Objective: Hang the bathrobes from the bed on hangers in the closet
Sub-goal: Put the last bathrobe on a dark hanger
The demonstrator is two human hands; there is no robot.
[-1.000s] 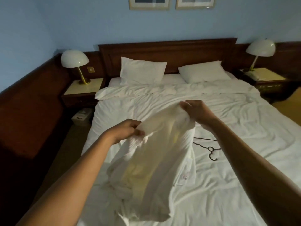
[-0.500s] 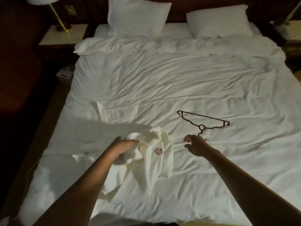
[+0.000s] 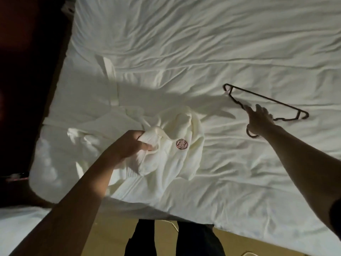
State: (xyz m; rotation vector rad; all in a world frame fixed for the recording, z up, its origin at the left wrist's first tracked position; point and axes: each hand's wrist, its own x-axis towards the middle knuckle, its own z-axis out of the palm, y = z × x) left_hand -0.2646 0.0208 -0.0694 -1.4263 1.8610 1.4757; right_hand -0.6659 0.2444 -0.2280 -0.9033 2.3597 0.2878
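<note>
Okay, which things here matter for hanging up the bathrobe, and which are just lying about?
For the job: white bathrobe with the round logo; thin dark hanger.
Just there: rumpled white duvet; tan floor.

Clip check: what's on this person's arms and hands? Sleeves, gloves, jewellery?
No gloves, watch or rings show on the left hand or the right hand. Both arms are bare, up to a dark sleeve edge high on the right arm.
</note>
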